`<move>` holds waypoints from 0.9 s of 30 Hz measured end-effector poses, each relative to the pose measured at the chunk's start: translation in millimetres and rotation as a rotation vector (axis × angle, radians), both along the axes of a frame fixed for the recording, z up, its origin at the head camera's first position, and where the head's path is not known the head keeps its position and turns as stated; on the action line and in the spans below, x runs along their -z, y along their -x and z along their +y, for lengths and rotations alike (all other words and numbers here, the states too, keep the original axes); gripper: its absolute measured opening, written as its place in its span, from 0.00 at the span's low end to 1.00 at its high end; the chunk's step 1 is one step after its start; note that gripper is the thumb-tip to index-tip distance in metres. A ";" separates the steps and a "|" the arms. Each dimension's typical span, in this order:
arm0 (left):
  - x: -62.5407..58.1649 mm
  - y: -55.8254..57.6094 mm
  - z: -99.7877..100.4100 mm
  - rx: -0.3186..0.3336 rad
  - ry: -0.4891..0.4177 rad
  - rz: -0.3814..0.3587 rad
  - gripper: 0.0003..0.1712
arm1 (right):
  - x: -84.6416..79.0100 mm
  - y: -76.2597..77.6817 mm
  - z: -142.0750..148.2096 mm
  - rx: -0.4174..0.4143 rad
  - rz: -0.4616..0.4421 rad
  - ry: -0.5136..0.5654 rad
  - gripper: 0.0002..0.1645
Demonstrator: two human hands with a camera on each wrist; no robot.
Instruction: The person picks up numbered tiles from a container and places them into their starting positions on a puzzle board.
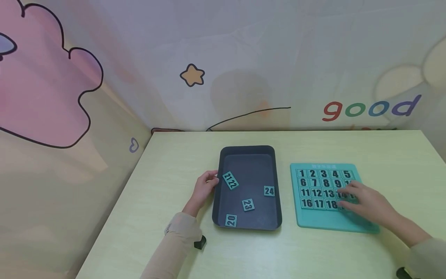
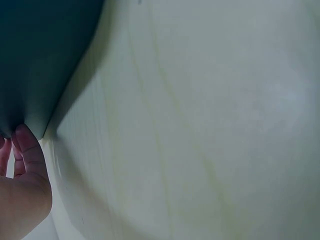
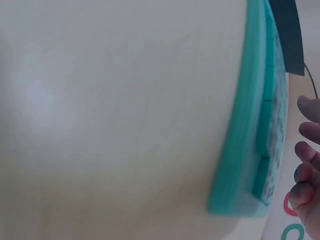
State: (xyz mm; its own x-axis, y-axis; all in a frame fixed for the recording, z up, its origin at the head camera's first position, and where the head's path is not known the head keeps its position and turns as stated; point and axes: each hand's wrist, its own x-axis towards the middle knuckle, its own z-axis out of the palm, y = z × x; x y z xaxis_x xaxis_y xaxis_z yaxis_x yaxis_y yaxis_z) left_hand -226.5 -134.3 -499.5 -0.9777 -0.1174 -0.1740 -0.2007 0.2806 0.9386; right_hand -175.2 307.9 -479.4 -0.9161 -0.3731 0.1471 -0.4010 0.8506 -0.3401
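A dark grey tray lies on the table with several teal number tiles in it: a 21 and 22 pair, a 24 tile, a 23 tile and a 20 tile. My left hand holds the tray's left rim by the fingertips. To the right sits a teal number board, its upper rows filled with numbered tiles. Over its right side hovers my right hand, fingers bent loosely around the 14 and 18 tiles and covering those nearby. Nothing shows between the fingers in the right wrist view.
Both tray and board rest on a pale wooden table. Behind it hangs a printed backdrop with a star and the word "good". A strip of tabletop separates tray from board.
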 end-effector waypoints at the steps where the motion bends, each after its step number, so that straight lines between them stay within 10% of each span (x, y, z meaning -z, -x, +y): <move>1: 0.0 -0.5 0.0 0.004 -0.005 0.007 0.17 | -2.9 1.7 -3.3 -0.005 0.009 0.011 0.19; 14: 0.6 -1.0 -1.8 0.008 -0.037 -0.010 0.18 | -17.5 21.1 -55.6 -0.121 0.087 0.119 0.18; 27: 1.6 0.8 -2.9 0.020 -0.027 -0.022 0.18 | -26.9 30.2 -127.2 -0.276 -0.091 0.161 0.18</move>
State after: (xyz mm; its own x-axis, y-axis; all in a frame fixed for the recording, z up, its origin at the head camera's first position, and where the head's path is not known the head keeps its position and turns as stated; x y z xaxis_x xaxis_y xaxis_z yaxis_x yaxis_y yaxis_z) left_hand -227.3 -137.2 -501.1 -0.9758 -0.0926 -0.1982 -0.2158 0.2598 0.9412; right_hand -205.4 180.7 -452.6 -0.7958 -0.5876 0.1461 -0.5704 0.6466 -0.5064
